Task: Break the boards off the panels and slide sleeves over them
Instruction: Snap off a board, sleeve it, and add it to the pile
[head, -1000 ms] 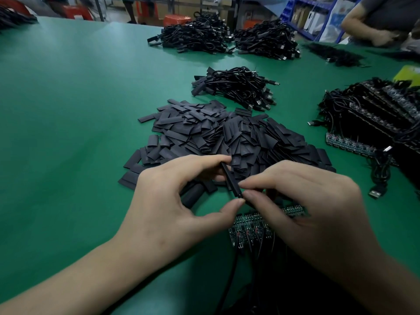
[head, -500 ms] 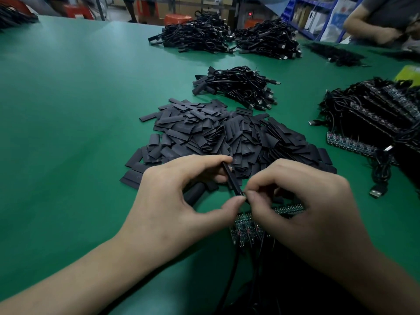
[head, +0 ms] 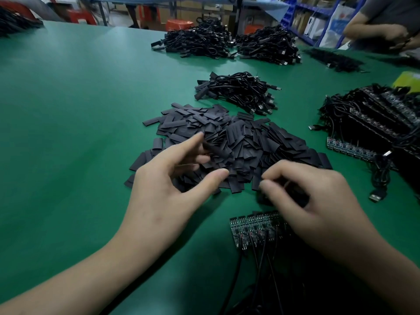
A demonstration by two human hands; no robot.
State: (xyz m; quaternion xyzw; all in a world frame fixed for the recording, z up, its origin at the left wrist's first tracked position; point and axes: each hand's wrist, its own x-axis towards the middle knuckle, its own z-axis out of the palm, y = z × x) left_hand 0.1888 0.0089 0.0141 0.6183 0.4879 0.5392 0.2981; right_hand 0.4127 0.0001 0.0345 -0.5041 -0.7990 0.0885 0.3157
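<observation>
A large heap of flat black sleeves (head: 245, 142) lies mid-table. My left hand (head: 172, 185) is over its near edge with fingers spread and thumb out. A blurred black sleeved piece (head: 218, 151) sits just past its fingertips, and I cannot tell whether they touch it. My right hand (head: 313, 201) hovers at the heap's near right corner with fingers curled, thumb and forefinger tips close together. Whatever they pinch is hidden in the dark below. A green panel of boards (head: 252, 226) with wired cables lies partly under that hand.
A small bundle of sleeved cables (head: 241, 89) lies behind the heap, with two bigger cable piles (head: 227, 42) farther back. Stacked panels with cables (head: 375, 123) fill the right side. Another person (head: 381, 26) works at the far right corner. Green table (head: 68, 110) spreads left.
My hands have come apart. The left one has opened and swung forward over the heap, and the sleeved piece it pinched is now at its fingertips. The right one has stayed above the panel.
</observation>
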